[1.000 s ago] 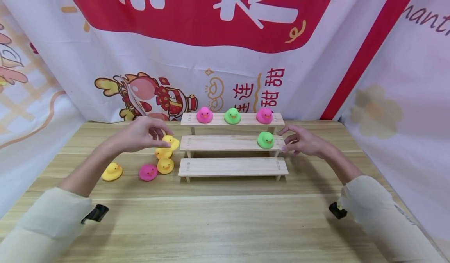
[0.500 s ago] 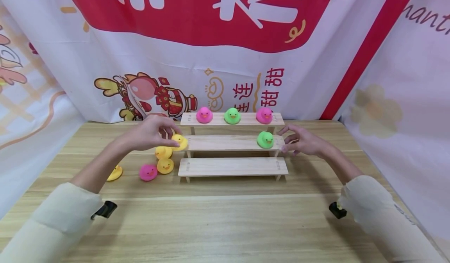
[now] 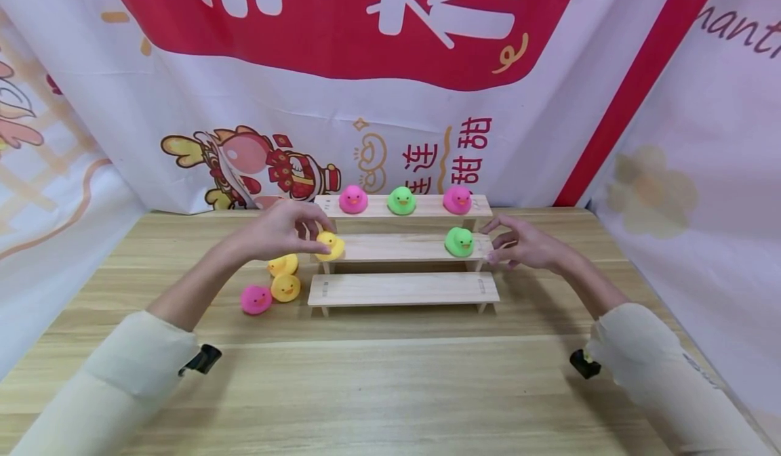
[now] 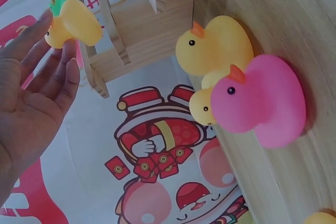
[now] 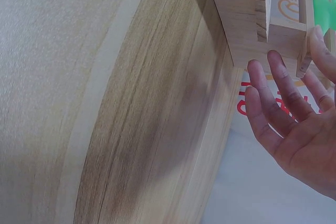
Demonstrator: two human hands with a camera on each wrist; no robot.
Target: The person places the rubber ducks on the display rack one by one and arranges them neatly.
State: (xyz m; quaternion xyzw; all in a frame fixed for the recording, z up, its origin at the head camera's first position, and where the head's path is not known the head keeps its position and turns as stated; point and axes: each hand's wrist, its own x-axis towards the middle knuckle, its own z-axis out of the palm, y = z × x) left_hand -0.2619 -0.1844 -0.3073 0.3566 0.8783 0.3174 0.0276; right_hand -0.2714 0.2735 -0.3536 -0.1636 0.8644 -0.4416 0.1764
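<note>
My left hand (image 3: 283, 231) pinches a yellow rubber duck (image 3: 330, 245) between thumb and fingers at the left end of the middle tier of a wooden three-tier stand (image 3: 403, 288). In the left wrist view the same yellow duck (image 4: 76, 23) sits at the fingertips, tilted, beside the stand's end. My right hand (image 3: 523, 242) is at the right end of the middle tier, fingers loosely spread, with the thumb at the board's edge. Just left of it a green duck (image 3: 459, 242) sits on that tier. In the right wrist view the right hand (image 5: 302, 124) holds nothing.
On the top tier stand a pink duck (image 3: 353, 200), a green duck (image 3: 402, 201) and another pink duck (image 3: 457, 200). Left of the stand, a pink duck (image 3: 256, 299) and yellow ducks (image 3: 285, 287) lie on the wooden table (image 3: 390, 388). A printed cloth (image 3: 244, 90) hangs behind.
My left hand has carried the yellow duck rightward from beside the stand to the middle tier's left end. The left forearm now hides the lone yellow duck at far left. The right hand stays put.
</note>
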